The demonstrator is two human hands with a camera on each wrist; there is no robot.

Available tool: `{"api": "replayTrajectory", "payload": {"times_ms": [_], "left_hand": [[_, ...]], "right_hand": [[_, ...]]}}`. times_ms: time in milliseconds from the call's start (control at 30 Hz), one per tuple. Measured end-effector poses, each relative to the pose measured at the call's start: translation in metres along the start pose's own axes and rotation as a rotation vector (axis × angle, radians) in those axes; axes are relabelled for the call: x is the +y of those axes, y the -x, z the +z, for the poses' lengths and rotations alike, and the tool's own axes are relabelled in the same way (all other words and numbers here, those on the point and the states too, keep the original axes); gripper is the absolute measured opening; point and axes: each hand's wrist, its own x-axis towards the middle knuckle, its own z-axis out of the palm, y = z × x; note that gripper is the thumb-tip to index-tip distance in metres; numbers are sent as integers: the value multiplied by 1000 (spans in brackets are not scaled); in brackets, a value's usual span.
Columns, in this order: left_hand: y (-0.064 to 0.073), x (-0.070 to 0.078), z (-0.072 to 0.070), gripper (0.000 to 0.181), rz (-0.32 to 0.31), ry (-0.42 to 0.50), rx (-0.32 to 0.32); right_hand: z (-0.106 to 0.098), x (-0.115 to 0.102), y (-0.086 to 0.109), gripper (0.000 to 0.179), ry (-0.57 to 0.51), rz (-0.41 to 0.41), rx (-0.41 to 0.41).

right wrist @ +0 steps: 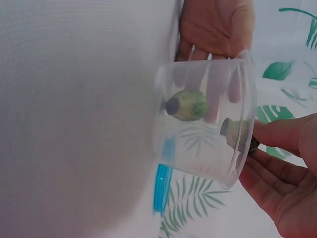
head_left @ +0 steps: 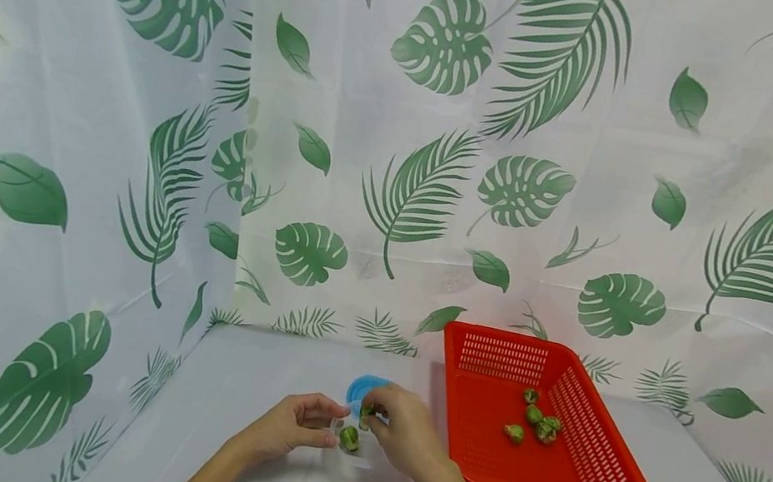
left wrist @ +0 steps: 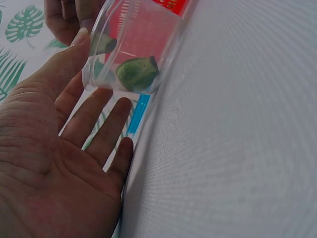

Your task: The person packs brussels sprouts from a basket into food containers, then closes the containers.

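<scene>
A clear plastic tub (right wrist: 198, 158) stands on the table with one Brussels sprout (head_left: 349, 438) on its bottom. My left hand (head_left: 291, 431) holds the tub's left side, its thumb near the rim and its fingers spread along the wall in the left wrist view. Between thumb and fingers, my right hand (head_left: 405, 431) pinches a second Brussels sprout (right wrist: 237, 133) at the tub's mouth. In the right wrist view its pale cut end is seen through the wall. Just behind the tub lies a round blue lid (head_left: 366, 387), partly covered by the right hand.
To the right is a large red plastic basket (head_left: 483, 467) with perforated walls. Several Brussels sprouts (head_left: 533, 414) lie inside it, towards the middle and back. A leaf-printed curtain (head_left: 332, 199) hangs behind and at the left of the white table (head_left: 244, 370).
</scene>
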Motion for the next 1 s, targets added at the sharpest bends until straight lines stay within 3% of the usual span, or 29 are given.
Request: {"api": "replayTrajectory", "payload": {"times_ms": [1000], "left_hand": [[0, 0, -1, 50, 2, -20, 5]], "right_hand": [[11, 3, 2, 8, 29, 11, -17]]}}
